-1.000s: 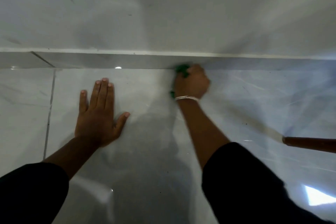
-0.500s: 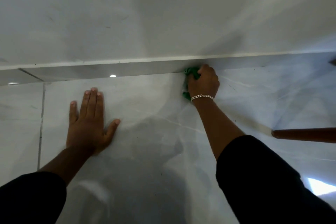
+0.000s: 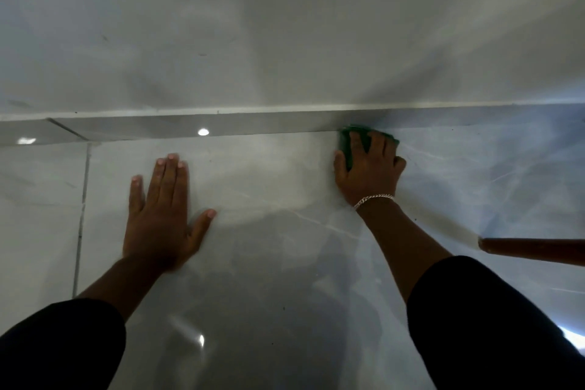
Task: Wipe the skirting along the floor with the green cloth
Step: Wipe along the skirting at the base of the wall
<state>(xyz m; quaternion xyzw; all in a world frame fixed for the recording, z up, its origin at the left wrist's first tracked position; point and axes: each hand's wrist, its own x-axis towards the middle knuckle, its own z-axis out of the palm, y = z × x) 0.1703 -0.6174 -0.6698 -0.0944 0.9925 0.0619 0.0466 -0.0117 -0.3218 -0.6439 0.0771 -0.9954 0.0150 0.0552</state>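
A grey glossy skirting (image 3: pixel 253 125) runs left to right where the pale wall meets the tiled floor. My right hand (image 3: pixel 368 169), with a silver bracelet at the wrist, presses the green cloth (image 3: pixel 346 144) against the foot of the skirting; the fingers are spread over the cloth and most of it is hidden under them. My left hand (image 3: pixel 161 215) lies flat on the floor tile, fingers apart, holding nothing, a hand's length short of the skirting.
A brown wooden pole (image 3: pixel 531 250) lies on the floor at the right edge, its end pointing toward my right forearm. A grout line (image 3: pixel 83 199) crosses the glossy floor at the left. The pale wall (image 3: pixel 285 25) fills the upper half.
My right hand has slid the cloth a little to the right along the skirting and its fingers have spread flat over it. My left hand has stayed planted on the tile.
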